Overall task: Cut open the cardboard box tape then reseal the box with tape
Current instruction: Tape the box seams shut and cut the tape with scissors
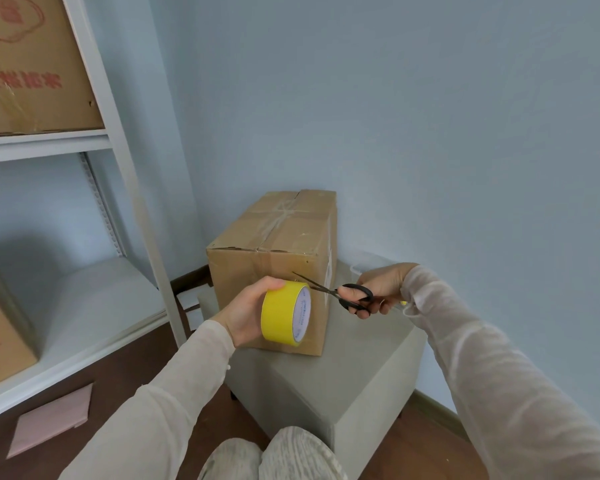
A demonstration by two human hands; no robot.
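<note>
Cardboard box [291, 233], seemingly sealed; contents hidden

Box [274, 237] top is exposed and can be reached from above. Wall [430, 133] is close behind it and on its right; only a narrow gap is left there. On the left, a gap is left between box and rack post [146, 220], partly taken by white panels [193, 299] low down. Front face is blocked by the roll [284, 318] gripped in the left hand [246, 313] and by the scissors [333, 292] held in the right hand [381, 289], tips pointed at the face. Stool [361, 375] top is bare in front and right of the box. Knees [274, 455] are seen just before its near corner.
</note>
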